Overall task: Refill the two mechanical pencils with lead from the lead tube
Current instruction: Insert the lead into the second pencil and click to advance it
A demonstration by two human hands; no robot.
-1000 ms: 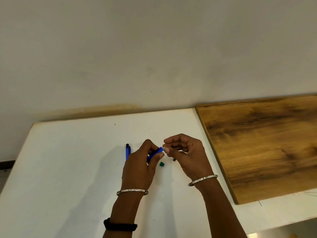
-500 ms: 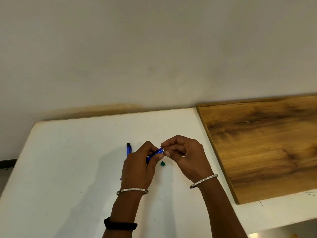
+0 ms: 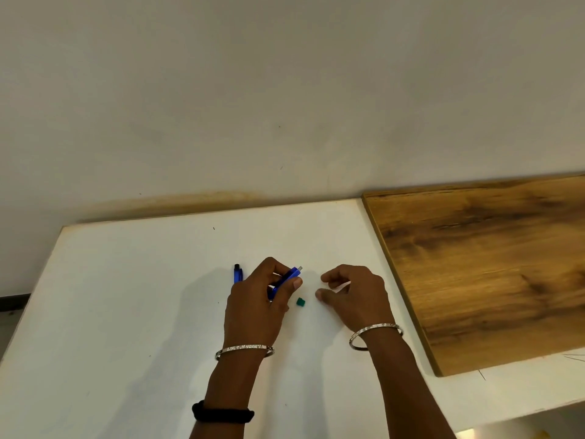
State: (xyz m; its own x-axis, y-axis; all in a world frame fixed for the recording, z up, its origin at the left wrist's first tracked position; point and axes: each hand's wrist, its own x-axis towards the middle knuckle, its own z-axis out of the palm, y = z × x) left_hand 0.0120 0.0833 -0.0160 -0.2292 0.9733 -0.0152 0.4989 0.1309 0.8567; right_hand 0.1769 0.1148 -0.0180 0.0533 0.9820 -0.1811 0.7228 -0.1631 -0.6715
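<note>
My left hand (image 3: 258, 299) is shut on a blue mechanical pencil (image 3: 289, 276), whose metal-tipped back end points up and right past my thumb. A second blue pencil (image 3: 238, 273) with a black cap lies on the white table (image 3: 126, 312), mostly hidden behind my left hand. A small green cap (image 3: 300, 301) sits on the table between my hands. My right hand (image 3: 354, 294) hovers low over the table to the right of the green cap, thumb and fingers curled and slightly apart; I cannot tell whether it hides something small. The lead tube is not visible.
A brown wooden board (image 3: 490, 264) lies on the table to the right of my right hand. A plain wall (image 3: 285, 90) rises behind the table's far edge. The table's front edge runs at the lower right.
My right hand has pulled away from the held pencil's end and dropped to the right toward the table. My left hand keeps its grip on the pencil.
</note>
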